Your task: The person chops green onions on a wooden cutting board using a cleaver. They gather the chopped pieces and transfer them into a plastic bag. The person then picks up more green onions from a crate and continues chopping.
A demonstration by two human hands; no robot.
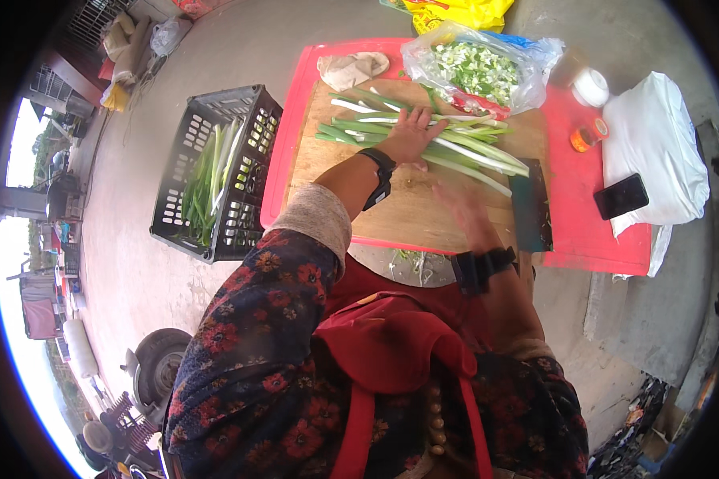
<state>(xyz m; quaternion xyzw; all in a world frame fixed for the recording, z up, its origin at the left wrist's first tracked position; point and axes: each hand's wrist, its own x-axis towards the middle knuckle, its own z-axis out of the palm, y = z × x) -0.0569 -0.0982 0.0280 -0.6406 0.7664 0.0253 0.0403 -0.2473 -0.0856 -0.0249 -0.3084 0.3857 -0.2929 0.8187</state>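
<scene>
A loose bundle of green onions (479,146) lies across the wooden cutting board (359,197), the stalks pointing left and right. My left hand (408,135) is laid over the middle of the bundle, its fingers spread across the stalks and holding them down. Below the bundle, my right hand (464,206) is blurred by motion over the board and has nothing visible in it. To its right a broad dark cleaver blade (531,206) lies near the board's right edge; some onion ends reach its top. Its handle is mostly hidden by my right forearm.
Chopped green onions (476,69) fill a clear plastic bag behind the board. A folded cloth (353,69) lies at the red table's (599,245) far left. At right are a jar (588,135), a white bowl (590,88), a white sack (656,149) and a phone (621,196). A black crate (215,173) stands left, holding more onions.
</scene>
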